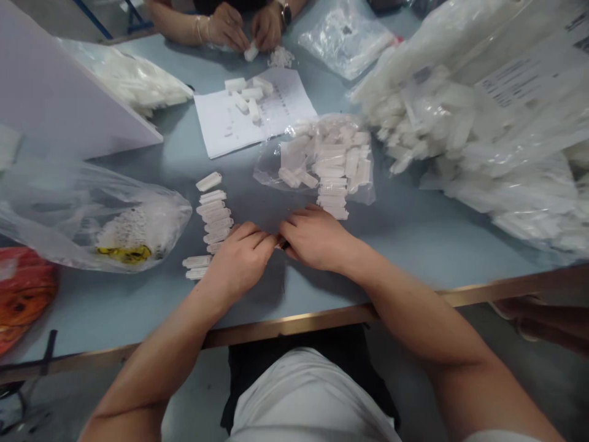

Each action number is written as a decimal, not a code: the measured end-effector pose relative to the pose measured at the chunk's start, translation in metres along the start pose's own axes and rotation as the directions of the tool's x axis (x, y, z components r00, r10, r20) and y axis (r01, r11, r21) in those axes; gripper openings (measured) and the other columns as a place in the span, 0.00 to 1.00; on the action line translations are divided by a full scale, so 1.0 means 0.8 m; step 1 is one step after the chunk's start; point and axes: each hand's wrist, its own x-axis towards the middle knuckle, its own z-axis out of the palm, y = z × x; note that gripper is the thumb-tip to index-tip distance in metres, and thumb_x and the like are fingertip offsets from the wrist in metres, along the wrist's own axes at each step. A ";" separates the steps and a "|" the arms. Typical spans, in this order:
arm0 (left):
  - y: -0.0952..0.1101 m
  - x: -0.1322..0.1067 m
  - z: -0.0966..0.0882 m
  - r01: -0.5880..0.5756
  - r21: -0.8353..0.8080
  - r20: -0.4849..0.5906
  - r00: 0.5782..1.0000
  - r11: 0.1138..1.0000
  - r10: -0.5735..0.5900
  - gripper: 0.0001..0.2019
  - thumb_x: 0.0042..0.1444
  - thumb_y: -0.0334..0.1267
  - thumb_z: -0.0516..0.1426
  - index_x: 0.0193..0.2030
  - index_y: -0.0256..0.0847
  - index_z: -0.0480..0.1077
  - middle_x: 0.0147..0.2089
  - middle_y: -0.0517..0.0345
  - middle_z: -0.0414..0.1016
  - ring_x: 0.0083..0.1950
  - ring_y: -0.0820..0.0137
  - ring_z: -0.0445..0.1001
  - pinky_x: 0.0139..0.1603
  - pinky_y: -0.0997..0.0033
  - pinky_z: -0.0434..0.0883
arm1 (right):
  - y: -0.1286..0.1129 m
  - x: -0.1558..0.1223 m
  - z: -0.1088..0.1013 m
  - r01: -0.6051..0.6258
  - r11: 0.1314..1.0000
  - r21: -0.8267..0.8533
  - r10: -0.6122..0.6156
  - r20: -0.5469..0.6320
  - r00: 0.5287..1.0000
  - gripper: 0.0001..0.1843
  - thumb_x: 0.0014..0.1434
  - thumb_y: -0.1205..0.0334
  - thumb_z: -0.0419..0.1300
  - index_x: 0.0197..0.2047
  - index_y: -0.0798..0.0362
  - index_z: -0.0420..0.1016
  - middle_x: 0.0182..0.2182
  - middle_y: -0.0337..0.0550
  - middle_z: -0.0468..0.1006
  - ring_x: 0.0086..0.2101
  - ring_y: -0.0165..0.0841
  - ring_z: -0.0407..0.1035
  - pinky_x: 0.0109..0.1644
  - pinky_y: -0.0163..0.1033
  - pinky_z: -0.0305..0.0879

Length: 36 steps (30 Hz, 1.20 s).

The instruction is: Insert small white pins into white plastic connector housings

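Observation:
My left hand (246, 255) and my right hand (315, 238) meet fingertip to fingertip just above the table. Both have their fingers pinched together. A small dark bit shows between the fingertips, but whatever they hold is mostly hidden. Beside my left hand runs a column of small white plastic pieces (215, 215), partly covered by that hand. A pair of similar white pieces (196, 267) lies by my left wrist. Beyond my right hand, a stacked row of white pieces (332, 191) reaches to a clear plastic bag (269, 169) with more of them.
Paper sheets (216, 132) carry several loose white pieces (251, 93). Across the table, a co-worker's hands (230, 27) handle a white piece near a small white pile (280, 58). Large filled bags (506, 123) crowd the right. Another clear bag (170, 209) lies left, near a red bag (27, 294).

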 end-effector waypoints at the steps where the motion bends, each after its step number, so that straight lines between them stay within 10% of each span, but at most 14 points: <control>1: -0.001 -0.001 -0.002 0.002 0.002 0.007 1.000 1.000 -0.002 0.12 0.63 0.28 0.51 0.40 0.39 0.76 0.33 0.55 0.77 0.39 0.63 0.70 0.40 0.62 0.67 | 0.000 0.000 0.000 0.000 1.000 -0.002 0.000 0.000 1.000 0.08 0.61 0.62 0.56 0.39 0.57 0.74 0.33 0.50 0.79 0.38 0.41 0.71 0.40 0.43 0.53; 6: -0.008 -0.008 -0.006 0.029 -0.015 0.101 0.995 0.999 -0.027 0.11 0.65 0.34 0.53 0.48 0.45 0.76 0.45 0.58 0.81 0.45 0.61 0.73 0.42 0.60 0.65 | 0.000 0.000 0.001 -0.005 1.000 -0.004 0.005 0.012 1.000 0.08 0.62 0.62 0.56 0.39 0.57 0.74 0.33 0.50 0.79 0.39 0.41 0.71 0.41 0.43 0.53; 14: -0.028 -0.019 -0.001 0.265 -0.062 -0.045 0.962 0.962 -0.268 0.12 0.65 0.39 0.53 0.46 0.43 0.78 0.37 0.56 0.81 0.43 0.61 0.74 0.45 0.60 0.69 | -0.001 0.001 -0.002 -0.022 1.000 -0.018 0.022 0.038 0.999 0.09 0.62 0.62 0.56 0.39 0.58 0.74 0.35 0.51 0.79 0.39 0.41 0.70 0.42 0.43 0.53; 28: -0.032 -0.022 -0.018 0.185 0.064 0.352 0.915 0.981 -0.196 0.07 0.62 0.37 0.55 0.39 0.43 0.76 0.38 0.53 0.76 0.47 0.58 0.70 0.48 0.58 0.68 | 0.000 0.001 0.000 -0.023 0.999 -0.026 0.024 0.034 0.999 0.07 0.61 0.61 0.56 0.37 0.56 0.73 0.34 0.49 0.79 0.38 0.40 0.69 0.42 0.43 0.52; 36: -0.030 -0.018 -0.012 0.287 -0.038 0.163 0.947 0.957 -0.277 0.05 0.57 0.33 0.54 0.34 0.41 0.71 0.32 0.55 0.74 0.41 0.62 0.71 0.44 0.63 0.70 | 0.000 0.001 0.002 -0.009 0.999 -0.030 0.009 0.006 1.000 0.07 0.61 0.62 0.56 0.37 0.56 0.73 0.34 0.49 0.79 0.38 0.40 0.70 0.41 0.43 0.52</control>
